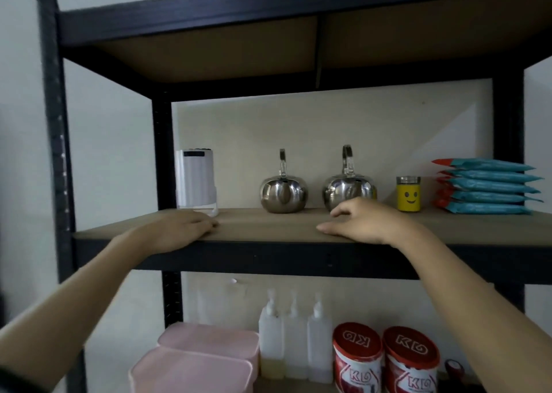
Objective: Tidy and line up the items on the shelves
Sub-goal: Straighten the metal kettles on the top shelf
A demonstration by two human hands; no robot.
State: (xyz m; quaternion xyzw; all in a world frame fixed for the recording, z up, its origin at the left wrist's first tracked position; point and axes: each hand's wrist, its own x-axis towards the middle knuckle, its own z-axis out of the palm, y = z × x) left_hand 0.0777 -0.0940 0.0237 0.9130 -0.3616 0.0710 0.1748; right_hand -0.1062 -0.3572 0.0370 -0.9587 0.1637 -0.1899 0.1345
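Left hand (182, 228) stretched up and forward from the lower left on a bare forearm, palm down, fingers loosely extended toward the right, flat on a surface, gripping nothing. Right hand (363, 221) reaching up from the lower right on a bare forearm, wrist bent, palm down, thumb stretched out to the left and lying flat, fingers gently arched with tips lowered ahead, holding nothing. Both arms nearly straight, rising at mirrored slants. The 2 hands level with each other, well apart, backs toward the camera.
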